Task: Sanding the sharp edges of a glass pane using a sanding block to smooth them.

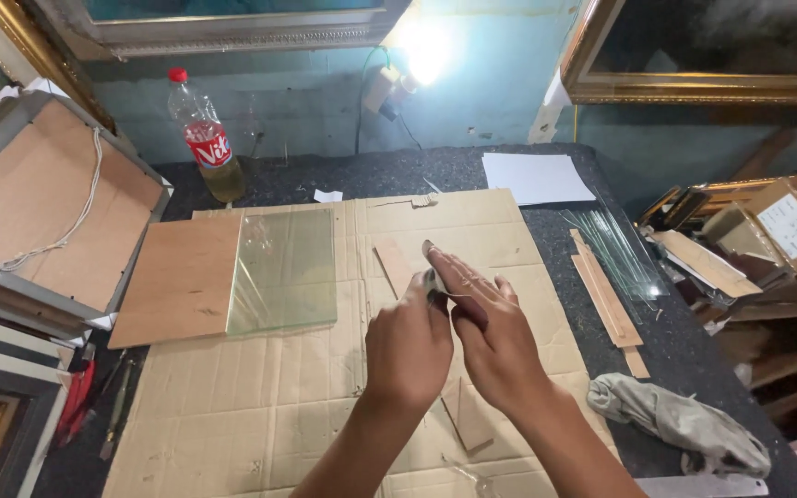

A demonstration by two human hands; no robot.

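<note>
My left hand (408, 346) and my right hand (489, 323) meet over the middle of a flattened cardboard sheet (260, 415). The left hand's fingers are curled around a small pale object (433, 280) that I cannot identify. The right hand's fingers are stretched out and together, laid against that object and the left hand, with the thumb hidden. A clear greenish glass pane (283, 267) lies to the left of the hands, partly over a thin wooden board (177, 277). Small wooden offcuts (466, 415) lie on the cardboard under my wrists.
A plastic bottle (203, 138) stands at the back left, a white paper sheet (535, 175) at the back. Glass strips (622, 249), wooden strips (606, 297) and a grey rag (680, 422) lie on the right. A frame back with cord (43, 207) leans left; stacked frames (740, 240) sit right.
</note>
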